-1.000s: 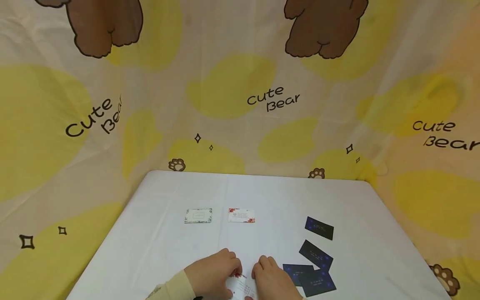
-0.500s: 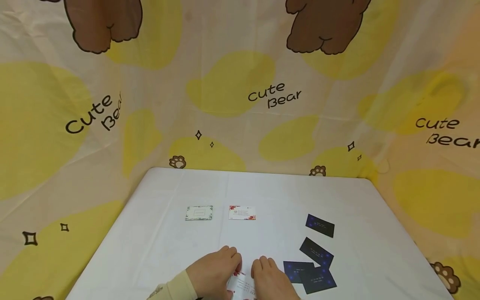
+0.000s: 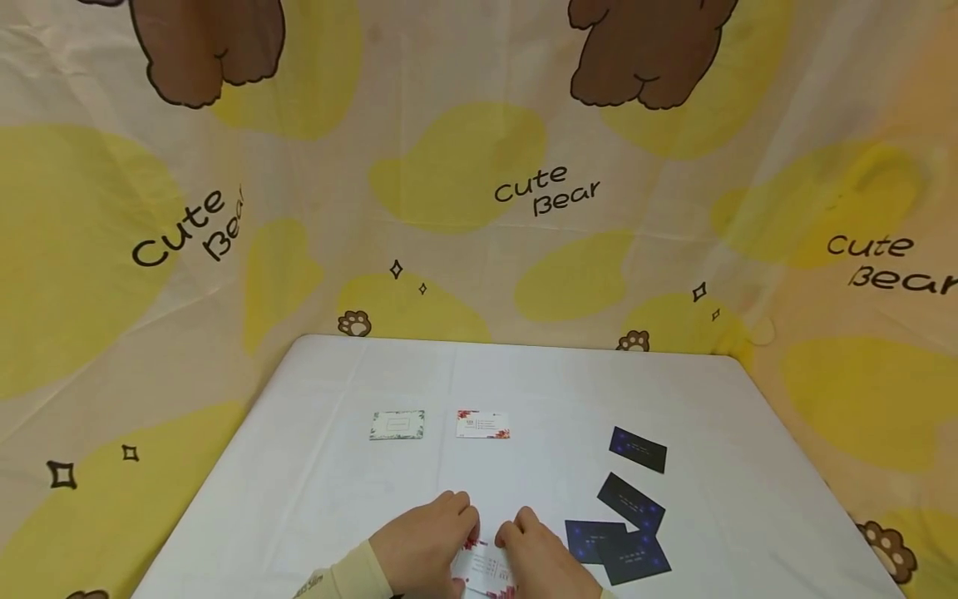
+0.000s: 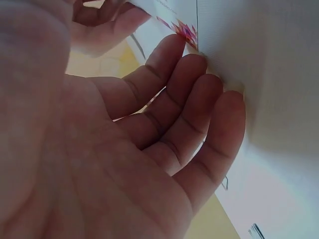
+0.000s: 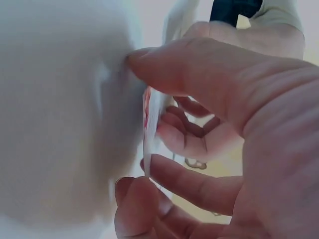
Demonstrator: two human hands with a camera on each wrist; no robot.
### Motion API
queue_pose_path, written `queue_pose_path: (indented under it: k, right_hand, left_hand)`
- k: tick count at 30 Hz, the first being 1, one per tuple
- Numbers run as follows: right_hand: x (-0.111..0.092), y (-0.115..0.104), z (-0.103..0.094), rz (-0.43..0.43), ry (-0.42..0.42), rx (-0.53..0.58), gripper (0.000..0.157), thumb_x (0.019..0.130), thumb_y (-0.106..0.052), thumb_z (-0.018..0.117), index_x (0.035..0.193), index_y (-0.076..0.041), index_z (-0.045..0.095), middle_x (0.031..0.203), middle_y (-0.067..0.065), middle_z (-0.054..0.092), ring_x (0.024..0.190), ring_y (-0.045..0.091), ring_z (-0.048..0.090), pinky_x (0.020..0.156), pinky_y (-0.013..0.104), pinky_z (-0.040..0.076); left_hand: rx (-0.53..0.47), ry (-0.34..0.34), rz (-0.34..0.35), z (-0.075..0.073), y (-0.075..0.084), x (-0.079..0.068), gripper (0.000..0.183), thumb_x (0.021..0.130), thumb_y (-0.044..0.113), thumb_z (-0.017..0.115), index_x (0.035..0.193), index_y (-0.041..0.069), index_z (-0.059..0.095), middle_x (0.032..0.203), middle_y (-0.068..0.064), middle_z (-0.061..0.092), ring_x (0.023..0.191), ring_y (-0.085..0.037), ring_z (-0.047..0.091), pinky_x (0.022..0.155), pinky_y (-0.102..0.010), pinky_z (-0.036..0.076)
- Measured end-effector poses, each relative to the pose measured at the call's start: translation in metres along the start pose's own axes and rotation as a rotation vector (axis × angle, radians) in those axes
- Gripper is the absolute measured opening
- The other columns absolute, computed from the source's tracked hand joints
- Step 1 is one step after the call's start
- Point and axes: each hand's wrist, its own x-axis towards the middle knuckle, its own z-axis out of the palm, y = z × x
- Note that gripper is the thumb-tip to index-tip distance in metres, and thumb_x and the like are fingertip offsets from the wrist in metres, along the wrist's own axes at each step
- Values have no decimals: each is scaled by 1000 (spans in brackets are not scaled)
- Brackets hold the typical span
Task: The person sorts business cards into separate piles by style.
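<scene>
White business cards with red floral corners lie between my two hands at the table's near edge, slightly askew over one another. My left hand holds their left side, fingertips at the far corner and thumb nearer me. In the left wrist view, the index fingertip meets the printed flower corner of a card. My right hand grips the right side. The right wrist view has the cards edge-on, spanned by thumb and forefinger.
On the white table, a green-bordered card and a red-flowered card lie farther back. Several dark blue cards are scattered to the right, some overlapping. A bear-print curtain hangs behind the table.
The cards between the hands have turned from slanting to lying more crosswise. My right fingers have shifted slightly along their edge. My left hand stays nearly in place.
</scene>
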Motion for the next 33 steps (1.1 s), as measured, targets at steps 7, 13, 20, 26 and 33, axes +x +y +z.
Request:
queue_pose_path:
  k: [7,13,20,26,33]
  right_hand:
    - [13,-4,-16,29,44,-16,56,75,-38,94,120,-10,76,100,-7,56,82,5,46,75,23,52]
    - [52,7,-33,-2,210,-91,47,79,-25,91,121,-11,74,103,-4,61,87,9,51,75,28,51]
    - [123,39,-44,40,257,-145,43,85,-10,89,125,-6,74,116,8,69,97,21,65,90,40,59]
    - [146,56,-40,44,182,-74,44,87,-11,88,128,-3,73,121,14,71,108,30,69,100,47,58]
    - [156,56,-50,20,205,0,44,85,-8,88,127,-2,73,117,12,69,108,30,66,101,49,56]
  left_hand:
    - [-57,-35,-44,-10,-14,9,49,76,39,93,116,22,70,101,15,52,87,0,45,78,-18,49]
    - [-21,5,-130,-26,-46,41,50,79,38,92,119,17,70,108,8,61,93,-5,55,91,-27,56]
    - [-114,69,-345,-19,-82,96,54,86,27,91,131,12,65,119,-3,60,105,-16,55,97,-36,56]
    - [-218,5,-454,-12,-92,113,61,86,25,89,139,8,65,128,-9,57,114,-22,55,101,-44,55]
    - [-262,12,-470,-29,-103,122,49,83,22,90,126,8,72,118,-7,58,105,-20,56,100,-43,54]
